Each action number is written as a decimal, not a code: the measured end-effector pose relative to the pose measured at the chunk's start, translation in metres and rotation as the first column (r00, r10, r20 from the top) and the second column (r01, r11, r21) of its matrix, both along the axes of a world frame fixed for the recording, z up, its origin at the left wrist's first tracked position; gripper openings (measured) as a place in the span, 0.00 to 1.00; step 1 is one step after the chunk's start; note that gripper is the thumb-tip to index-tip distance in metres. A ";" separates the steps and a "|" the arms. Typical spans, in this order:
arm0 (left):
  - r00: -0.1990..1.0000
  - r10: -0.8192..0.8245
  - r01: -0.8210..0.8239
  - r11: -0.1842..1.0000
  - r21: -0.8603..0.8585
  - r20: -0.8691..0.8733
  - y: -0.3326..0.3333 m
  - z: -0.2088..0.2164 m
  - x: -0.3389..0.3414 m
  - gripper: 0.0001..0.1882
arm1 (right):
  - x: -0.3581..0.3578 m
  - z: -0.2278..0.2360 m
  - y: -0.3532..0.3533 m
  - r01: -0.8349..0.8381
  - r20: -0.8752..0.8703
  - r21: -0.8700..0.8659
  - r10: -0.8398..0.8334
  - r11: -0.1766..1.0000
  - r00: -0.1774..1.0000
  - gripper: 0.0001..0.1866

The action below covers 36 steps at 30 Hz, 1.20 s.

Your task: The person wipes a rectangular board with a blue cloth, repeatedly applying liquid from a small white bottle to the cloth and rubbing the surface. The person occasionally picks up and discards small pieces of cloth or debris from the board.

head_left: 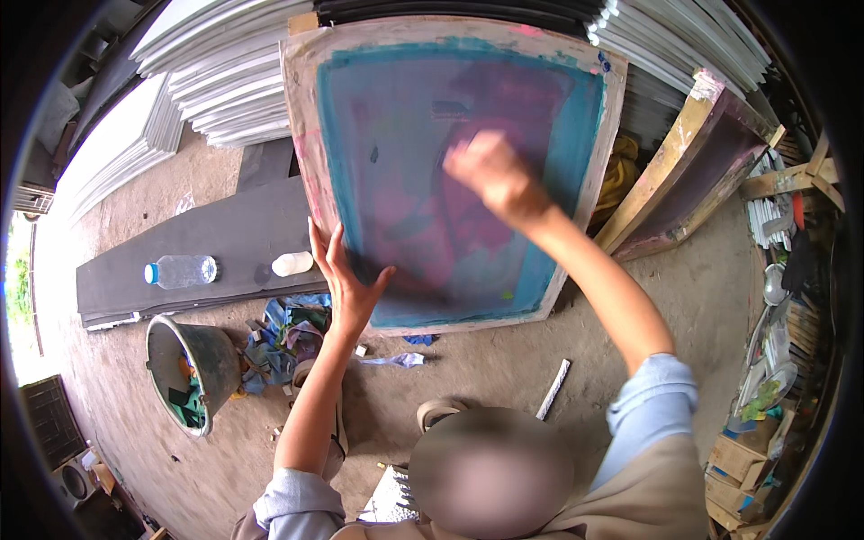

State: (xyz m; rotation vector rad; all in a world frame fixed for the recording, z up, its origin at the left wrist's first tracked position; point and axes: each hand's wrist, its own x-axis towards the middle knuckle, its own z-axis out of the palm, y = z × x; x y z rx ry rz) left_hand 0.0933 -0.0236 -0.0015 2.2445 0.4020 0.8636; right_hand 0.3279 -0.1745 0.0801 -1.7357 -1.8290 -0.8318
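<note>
The stained screen stands on the concrete floor by stacked boards. The left hand spreads wide at its edge; the right hand curls over it, blurred, hold unclear.

Bright opening at the far left edge: strongest light, blown nearly to white.
Slanted stack of flat white sheets: glaring, edges partly lost on the side nearest that opening.
Grey-brown concrete floor: washed pale at left, duller towards the right.
Clear plastic bottle with a blue cap: small bright highlights.
Bare left hand: fairly crisp outline.
Rectangular pale-framed mesh screen with a teal border: soft and hazy, with a dark shadow beside the left hand.
Bare right hand: smeared by motion blur, fingers indistinct.
Blurred oval patch at lower centre: no detail readable.
Round black fisheye rim: darkens all 4 corners; straight edges bow near it, and bluish fringing shows at left.
</note>
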 end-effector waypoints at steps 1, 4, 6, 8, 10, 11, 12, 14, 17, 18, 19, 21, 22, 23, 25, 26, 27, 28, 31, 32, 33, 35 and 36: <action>1.000 -0.001 0.001 1.000 -0.011 0.002 0.000 0.000 -0.004 0.56 | -0.014 -0.015 -0.005 -0.111 0.069 -0.060 0.115 0.992 0.991 0.14; 1.000 0.008 -0.007 1.000 0.027 -0.017 -0.002 0.005 -0.001 0.56 | 0.017 0.012 -0.002 -0.068 0.095 -0.071 0.075 0.995 0.993 0.12; 1.000 -0.011 0.011 1.000 -0.015 0.002 -0.004 0.002 -0.004 0.56 | 0.024 0.027 0.001 0.241 -0.136 0.170 -0.220 0.956 0.966 0.15; 1.000 -0.021 0.021 1.000 -0.007 -0.002 0.000 0.000 -0.001 0.57 | -0.005 -0.001 0.000 0.235 -0.182 0.118 -0.212 0.965 0.960 0.18; 0.999 -0.012 0.015 0.999 0.047 -0.051 -0.003 0.001 0.000 0.55 | -0.037 -0.043 -0.031 0.067 -0.093 -0.135 -0.080 0.989 0.992 0.21; 0.997 0.000 0.004 0.998 0.058 -0.077 -0.002 0.001 -0.004 0.54 | -0.060 -0.053 -0.039 0.013 -0.196 -0.199 -0.053 0.980 0.979 0.21; 0.995 0.010 -0.003 0.998 0.069 -0.099 0.000 0.000 -0.007 0.53 | -0.079 -0.056 -0.046 0.017 -0.280 -0.257 -0.091 0.966 0.956 0.20; 0.992 -0.004 0.016 0.995 0.094 -0.127 -0.004 -0.002 -0.015 0.51 | -0.112 -0.063 -0.051 0.017 -0.484 -0.213 -0.120 0.977 0.867 0.15; 0.977 -0.068 0.089 0.991 0.100 -0.202 -0.008 -0.001 -0.029 0.50 | -0.166 -0.078 -0.046 0.054 -0.773 -0.226 -0.213 0.973 0.598 0.09; 0.965 -0.110 0.131 0.989 0.073 -0.239 -0.008 0.000 -0.035 0.49 | -0.172 -0.080 -0.047 0.040 -0.732 -0.250 -0.216 0.967 0.646 0.09; 0.944 -0.153 0.181 0.981 0.071 -0.292 -0.007 0.002 -0.042 0.49 | -0.177 -0.082 -0.046 0.026 -0.710 -0.249 -0.200 0.968 0.676 0.09; 0.892 -0.233 0.270 0.962 0.045 -0.388 0.002 0.010 -0.056 0.49 | -0.181 -0.084 -0.038 0.026 -0.669 -0.241 -0.185 0.970 0.720 0.09; 0.858 -0.275 0.321 0.947 0.034 -0.435 0.007 0.014 -0.066 0.49 | -0.185 -0.084 -0.036 0.036 -0.655 -0.243 -0.191 0.969 0.731 0.09; 0.830 -0.314 0.363 0.932 0.019 -0.461 0.012 0.024 -0.074 0.47 | -0.186 -0.078 -0.032 0.042 -0.638 -0.243 -0.192 0.969 0.746 0.09; 0.776 -0.381 0.432 0.902 -0.016 -0.504 0.025 0.044 -0.095 0.44 | -0.187 -0.062 -0.025 0.013 -0.631 -0.266 -0.185 0.964 0.753 0.09; 0.730 -0.409 0.488 0.873 0.000 -0.548 0.035 0.057 -0.109 0.44 | -0.186 -0.050 -0.018 -0.018 -0.634 -0.270 -0.163 0.963 0.756 0.09; 0.700 -0.431 0.532 0.847 0.012 -0.570 0.042 0.071 -0.121 0.44 | -0.184 -0.040 -0.014 -0.015 -0.675 -0.271 -0.179 0.962 0.715 0.08; 0.668 -0.449 0.571 0.821 0.021 -0.594 0.048 0.085 -0.134 0.44 | -0.183 -0.031 -0.009 -0.017 -0.715 -0.275 -0.193 0.961 0.672 0.08; 0.702 -0.406 0.502 0.865 0.001 -0.585 0.068 0.119 -0.186 0.42 | -0.187 0.011 0.023 -0.071 -0.726 -0.304 -0.183 0.950 0.663 0.07; 0.733 -0.383 0.449 0.893 -0.023 -0.563 0.072 0.130 -0.204 0.42 | -0.190 0.024 0.035 -0.090 -0.728 -0.301 -0.168 0.949 0.665 0.08; 0.818 -0.306 0.349 0.937 -0.003 -0.487 0.074 0.137 -0.229 0.36 | -0.199 0.033 0.050 -0.125 -0.745 -0.292 -0.144 0.948 0.651 0.07; 0.869 -0.224 0.190 0.974 -0.121 -0.442 0.081 0.149 -0.280 0.30 | -0.221 0.054 0.082 -0.198 -0.785 -0.352 -0.173 0.915 0.595 0.06; 0.888 -0.177 0.107 0.977 -0.184 -0.423 0.084 0.151 -0.307 0.28 | -0.236 0.062 0.101 -0.245 -0.797 -0.391 -0.193 0.887 0.572 0.06</action>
